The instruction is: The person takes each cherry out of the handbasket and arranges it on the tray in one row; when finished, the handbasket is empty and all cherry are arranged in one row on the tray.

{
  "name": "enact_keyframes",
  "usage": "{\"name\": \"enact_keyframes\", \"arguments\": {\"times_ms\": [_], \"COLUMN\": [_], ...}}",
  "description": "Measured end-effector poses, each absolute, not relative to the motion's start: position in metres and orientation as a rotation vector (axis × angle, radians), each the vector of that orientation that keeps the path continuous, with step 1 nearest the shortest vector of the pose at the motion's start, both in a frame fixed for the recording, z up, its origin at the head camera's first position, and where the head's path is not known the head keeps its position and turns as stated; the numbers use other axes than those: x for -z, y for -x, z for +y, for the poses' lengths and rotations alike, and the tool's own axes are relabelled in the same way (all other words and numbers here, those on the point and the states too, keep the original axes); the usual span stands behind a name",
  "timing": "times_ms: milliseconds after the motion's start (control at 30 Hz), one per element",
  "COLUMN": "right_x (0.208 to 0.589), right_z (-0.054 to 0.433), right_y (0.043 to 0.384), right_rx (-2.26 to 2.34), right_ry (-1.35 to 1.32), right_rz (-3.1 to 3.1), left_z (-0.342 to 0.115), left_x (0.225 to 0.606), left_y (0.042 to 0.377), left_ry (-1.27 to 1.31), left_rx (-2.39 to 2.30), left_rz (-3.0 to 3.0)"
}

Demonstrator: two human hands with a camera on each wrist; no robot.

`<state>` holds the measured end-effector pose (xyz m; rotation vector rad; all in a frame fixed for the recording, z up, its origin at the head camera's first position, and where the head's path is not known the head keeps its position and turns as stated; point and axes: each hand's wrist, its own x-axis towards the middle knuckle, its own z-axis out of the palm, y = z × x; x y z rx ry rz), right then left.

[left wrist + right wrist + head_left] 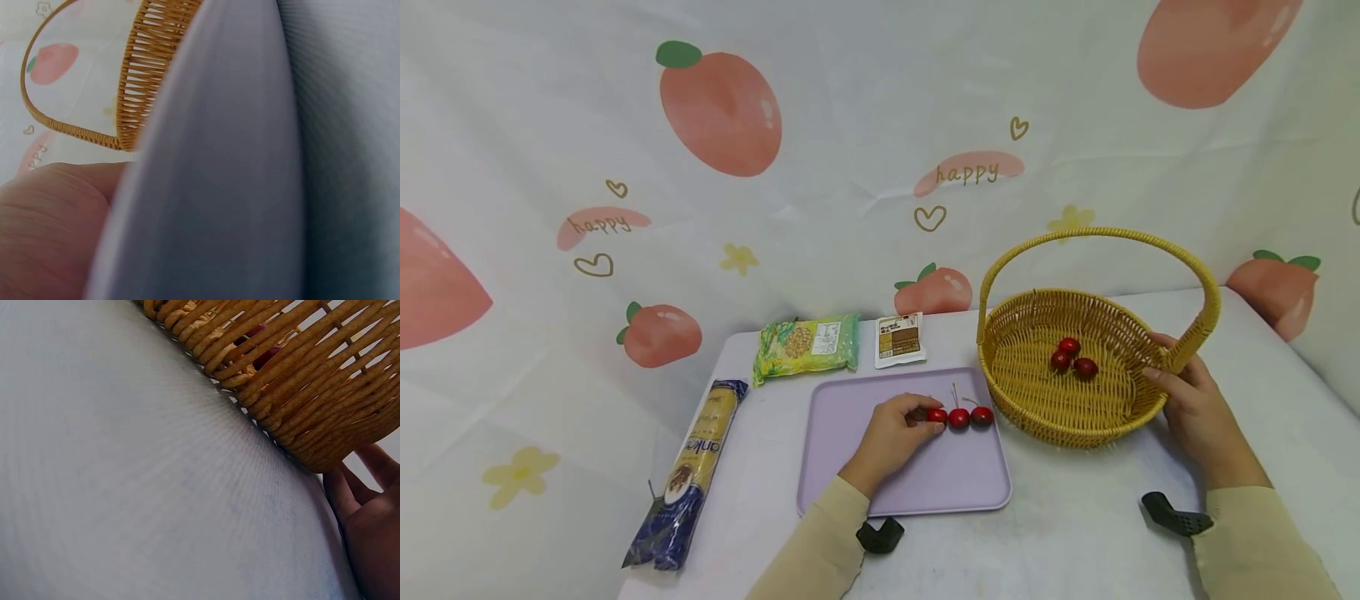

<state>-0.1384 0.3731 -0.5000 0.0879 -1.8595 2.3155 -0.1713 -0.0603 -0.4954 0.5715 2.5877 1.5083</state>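
Note:
On the lilac tray [842,433], my left hand [891,437] has thumb and fingers around the leftmost cherry [936,416]. Two more red cherries, a middle one [958,418] and a right one [982,417], sit beside it in a row with stems pointing up. My right hand [1195,408] grips the right rim of a yellow wicker basket [1037,425], thumb over the edge near the handle base. Inside the basket lie three dark red cherries [1084,369]. The right wrist view shows fingers [340,490] against the basket's woven side; in the left wrist view the tray edge [206,175] hides the fingertips.
Behind the tray lie a green and yellow food bag [808,346] and a small white and brown packet [899,340]. A long blue and gold package [692,475] rests along the table's left edge. A peach-printed cloth [850,125] hangs at the back.

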Motion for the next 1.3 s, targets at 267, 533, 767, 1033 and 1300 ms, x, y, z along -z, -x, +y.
{"name": "enact_keyframes", "arguments": {"times_ms": [267, 533, 767, 1033, 1300], "right_x": [0.5003, 0.4999, 0.5004, 0.5002, 0.5002], "right_z": [0.3745, 0.3757, 0.3762, 0.3753, 0.3727], "right_y": [0.1383, 0.1381, 0.1384, 0.1371, 0.1379], "right_rx": [-2.320, -2.321, -2.327, -2.318, -2.314], "right_ry": [-0.082, -0.085, -0.087, -0.088, -0.093], "right_rz": [-1.860, -1.862, -1.853, -1.864, -1.848], "left_z": [-0.0603, -0.0593, -0.0592, -0.0599, -0.0598], "left_x": [0.4942, 0.4947, 0.4935, 0.4932, 0.4858], "left_y": [0.1700, 0.1712, 0.1707, 0.1701, 0.1704], "left_ry": [-0.576, -0.602, -0.596, -0.593, -0.450], "left_rx": [-1.493, -1.508, -1.503, -1.494, -1.633], "left_rz": [2.592, 2.589, 2.590, 2.587, 2.553]}}
